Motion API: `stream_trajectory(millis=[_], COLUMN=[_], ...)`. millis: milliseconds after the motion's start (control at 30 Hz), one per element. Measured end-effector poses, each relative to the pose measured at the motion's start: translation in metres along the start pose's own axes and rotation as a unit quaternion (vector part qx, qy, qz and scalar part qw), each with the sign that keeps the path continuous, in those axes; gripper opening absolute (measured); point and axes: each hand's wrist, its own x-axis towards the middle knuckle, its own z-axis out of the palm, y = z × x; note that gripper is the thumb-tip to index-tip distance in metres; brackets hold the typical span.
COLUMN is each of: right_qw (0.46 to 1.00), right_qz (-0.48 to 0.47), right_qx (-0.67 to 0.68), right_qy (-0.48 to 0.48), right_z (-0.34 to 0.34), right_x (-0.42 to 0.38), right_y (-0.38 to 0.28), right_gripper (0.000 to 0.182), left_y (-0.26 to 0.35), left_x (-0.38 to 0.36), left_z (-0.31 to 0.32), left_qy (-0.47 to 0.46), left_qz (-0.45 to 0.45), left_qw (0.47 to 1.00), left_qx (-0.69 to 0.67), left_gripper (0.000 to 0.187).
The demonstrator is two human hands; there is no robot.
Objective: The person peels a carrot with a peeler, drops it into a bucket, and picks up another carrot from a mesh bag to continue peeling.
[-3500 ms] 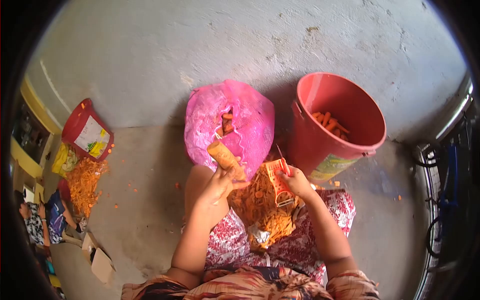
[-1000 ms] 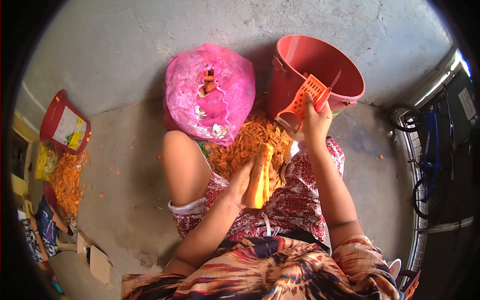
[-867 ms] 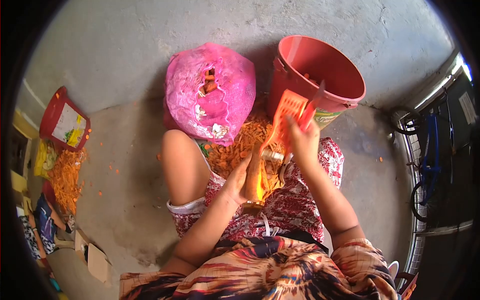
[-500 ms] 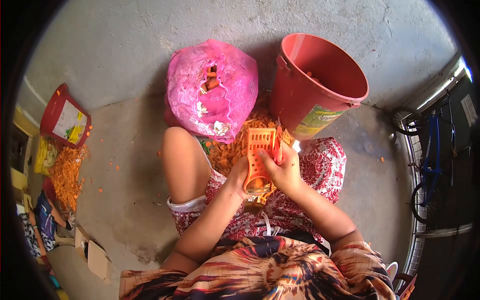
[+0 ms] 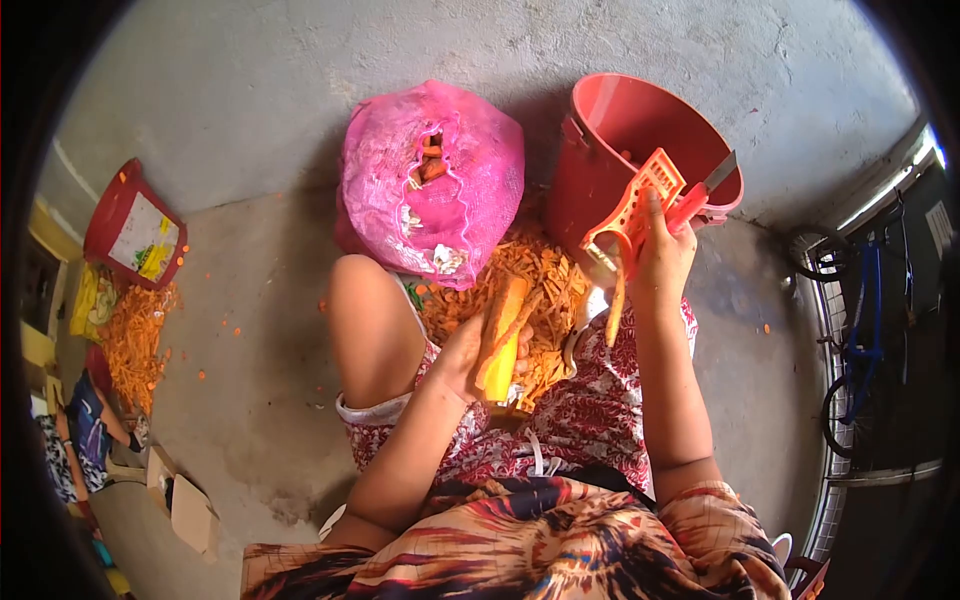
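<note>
My left hand (image 5: 462, 358) is closed around a carrot (image 5: 505, 335), which it holds over my lap; the carrot's near part is bright yellow-orange, with a peel strip lying along it. Raised in front of the bucket, my right hand (image 5: 668, 258) grips an orange plastic peeler (image 5: 634, 212) together with a knife (image 5: 687, 208), whose red handle is against my palm and whose blade points up and right. A long peel strip (image 5: 616, 312) dangles from the peeler. Below, a heap of carrot peelings (image 5: 540, 275) covers the floor between my legs.
Ahead stands a pink mesh sack (image 5: 490, 160), carrots (image 5: 432, 160) showing through its opening. A large red bucket (image 5: 590, 190) leans beside it. At far left are another red bucket (image 5: 108, 225), more peelings (image 5: 135, 345) and a person (image 5: 92, 435). A blue bicycle (image 5: 862, 310) stands at right.
My right hand has moved up and right, away from my left hand, carrying the peeler and knife with a peel strip hanging. The carrot in my left hand is now plainly visible.
</note>
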Motion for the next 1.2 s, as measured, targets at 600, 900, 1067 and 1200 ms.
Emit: stream_trajectory(millis=[600, 900, 1067, 1200], right_qw=[0.997, 0.995, 0.995, 0.995], right_qz=[0.068, 0.093, 0.093, 0.095], right_qx=[-0.033, -0.047, -0.035, -0.023], right_qy=[0.015, -0.009, -0.021, -0.019], right_z=[-0.014, -0.013, -0.009, -0.007], right_x=[-0.018, -0.026, -0.031, -0.034], right_y=[0.0, -0.005, -0.007, -0.007], right_gripper=[0.022, 0.023, 0.022, 0.022], left_y=[0.0, -0.001, -0.001, 0.0], left_x=[-0.008, -0.01, -0.011, -0.014], left_z=[0.038, 0.043, 0.046, 0.051], left_qy=[-0.073, -0.096, -0.101, -0.118], left_qz=[0.003, 0.001, -0.005, -0.036], left_qw=[0.996, 0.994, 0.992, 0.985], left_qx=[-0.046, -0.056, -0.069, -0.118], left_gripper=[0.032, 0.037, 0.036, 0.035])
